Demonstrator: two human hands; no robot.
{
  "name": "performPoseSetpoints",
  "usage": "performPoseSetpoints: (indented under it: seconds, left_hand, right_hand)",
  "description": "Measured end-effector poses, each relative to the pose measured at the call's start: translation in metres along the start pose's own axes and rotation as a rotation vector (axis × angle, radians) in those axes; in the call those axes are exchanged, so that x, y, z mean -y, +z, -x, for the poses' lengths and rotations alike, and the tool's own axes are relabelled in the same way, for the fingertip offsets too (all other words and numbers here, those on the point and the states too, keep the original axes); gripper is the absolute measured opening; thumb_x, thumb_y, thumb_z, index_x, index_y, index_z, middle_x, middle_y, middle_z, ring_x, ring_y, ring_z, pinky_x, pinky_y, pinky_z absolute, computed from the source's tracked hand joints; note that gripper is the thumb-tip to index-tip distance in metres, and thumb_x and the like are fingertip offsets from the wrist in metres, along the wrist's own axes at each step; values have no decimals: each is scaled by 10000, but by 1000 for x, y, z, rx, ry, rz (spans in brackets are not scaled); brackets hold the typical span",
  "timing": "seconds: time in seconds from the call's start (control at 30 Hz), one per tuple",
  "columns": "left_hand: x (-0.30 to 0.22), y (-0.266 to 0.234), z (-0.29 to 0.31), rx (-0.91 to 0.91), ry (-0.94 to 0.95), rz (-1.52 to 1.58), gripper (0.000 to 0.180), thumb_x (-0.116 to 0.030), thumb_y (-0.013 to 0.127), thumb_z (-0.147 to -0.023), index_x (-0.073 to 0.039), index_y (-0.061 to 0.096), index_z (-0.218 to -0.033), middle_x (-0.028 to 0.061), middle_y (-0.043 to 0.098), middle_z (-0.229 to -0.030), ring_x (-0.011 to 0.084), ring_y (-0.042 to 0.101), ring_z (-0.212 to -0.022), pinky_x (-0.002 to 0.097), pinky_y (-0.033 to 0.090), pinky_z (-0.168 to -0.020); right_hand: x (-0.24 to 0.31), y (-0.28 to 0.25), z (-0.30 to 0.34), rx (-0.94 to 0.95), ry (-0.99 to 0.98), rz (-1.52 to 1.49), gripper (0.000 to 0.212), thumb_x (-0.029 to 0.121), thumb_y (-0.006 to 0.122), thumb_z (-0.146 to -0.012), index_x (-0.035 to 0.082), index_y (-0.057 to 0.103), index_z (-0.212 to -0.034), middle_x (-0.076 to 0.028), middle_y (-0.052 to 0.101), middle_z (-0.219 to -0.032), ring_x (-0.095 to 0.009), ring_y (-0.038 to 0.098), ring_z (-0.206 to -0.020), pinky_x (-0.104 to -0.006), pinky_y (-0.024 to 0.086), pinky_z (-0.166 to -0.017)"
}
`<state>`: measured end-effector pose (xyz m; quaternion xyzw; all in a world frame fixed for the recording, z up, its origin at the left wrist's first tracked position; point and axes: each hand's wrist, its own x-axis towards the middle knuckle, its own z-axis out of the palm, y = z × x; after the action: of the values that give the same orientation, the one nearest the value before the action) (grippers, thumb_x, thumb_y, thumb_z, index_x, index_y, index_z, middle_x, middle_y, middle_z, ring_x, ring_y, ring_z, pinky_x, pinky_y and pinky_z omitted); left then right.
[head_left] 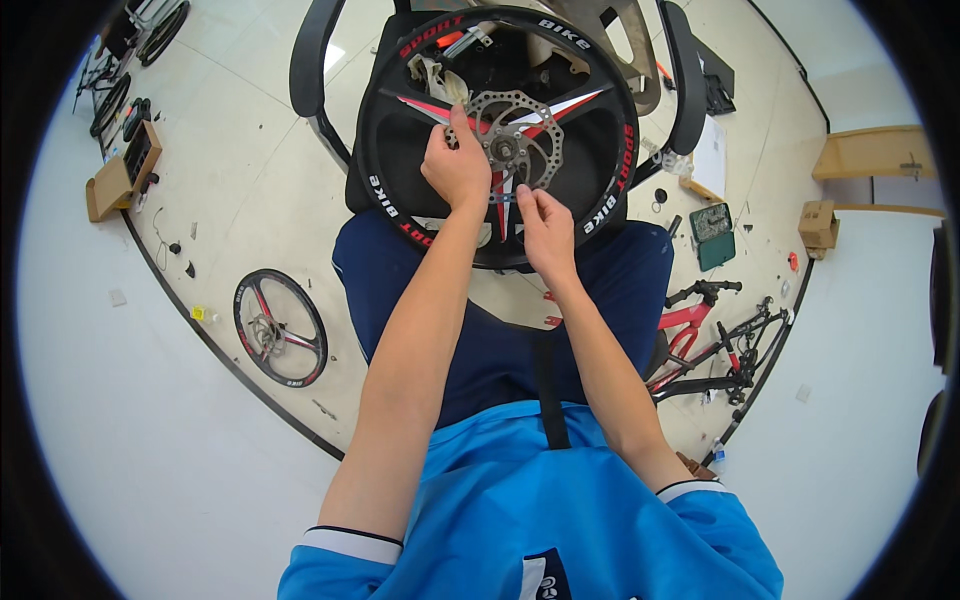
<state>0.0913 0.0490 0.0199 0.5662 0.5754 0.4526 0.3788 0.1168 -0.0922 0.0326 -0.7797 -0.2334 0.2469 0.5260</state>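
Observation:
A black bicycle wheel (369, 150) with red and white spokes lies flat in front of me, over a chair seat and close to my thighs. On its hub sits a silver brake disc (548, 150) with a perforated rim. My left hand (459, 168) is closed at the disc's left edge, its thumb pointing up and the fingertips partly hidden. At the lower right of the disc rim, my right hand (546, 228) pinches the edge between thumb and fingers. A crumpled, pale plastic bag (437, 78) shows beyond my left hand, beneath the wheel.
Black armrests (312, 60) flank the wheel. Another wheel (320, 330) lies on the floor at left. To the right are a red and black bicycle frame (685, 318), an opened green case (715, 255) and a cardboard box (819, 225). Another box (108, 188) stands at far left.

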Motion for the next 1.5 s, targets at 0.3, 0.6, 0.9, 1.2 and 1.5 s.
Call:
performPoseSetpoints:
  seconds: [0.3,0.6,0.9,1.2,1.5]
  left_hand:
    - [-3,0,1,11,-17,12,596,-512,585,-984,32,577,-740,229,584,-610,440,589,-600,501,434,-581]
    - [-3,0,0,-1,-1,50,596,-514,586,-983,27,575,-733,218,575,-594,431,585,-589,506,431,-580]
    - [0,1,0,3,1,22,592,-512,583,-983,22,582,-729,229,588,-615,446,597,-613,510,438,-589]
    - [0,1,-1,-15,24,29,593,-515,584,-981,19,583,-724,230,589,-614,449,592,-609,515,437,-591]
    - [-1,1,0,-10,23,18,580,-497,591,-982,17,577,-713,223,572,-593,439,587,-594,512,429,-577]
  right_hand:
    - [4,-16,-22,12,-39,9,446,322,573,-1053,52,498,-707,65,387,-625,-42,329,-596,-257,286,-523]
    - [4,-5,-12,-15,-18,-7,445,311,584,-1045,16,512,-720,48,390,-632,-59,324,-616,-275,299,-546]
    - [-3,-1,-14,15,46,-76,445,330,579,-1041,2,522,-745,18,416,-619,-72,345,-602,-286,329,-547]
    - [1,15,-8,115,241,-450,409,366,523,-1074,93,502,-771,58,388,-591,-52,346,-480,-254,289,-429]
    - [2,-4,-12,223,300,-478,379,356,529,-1075,108,480,-792,71,320,-587,-42,266,-445,-236,222,-418]
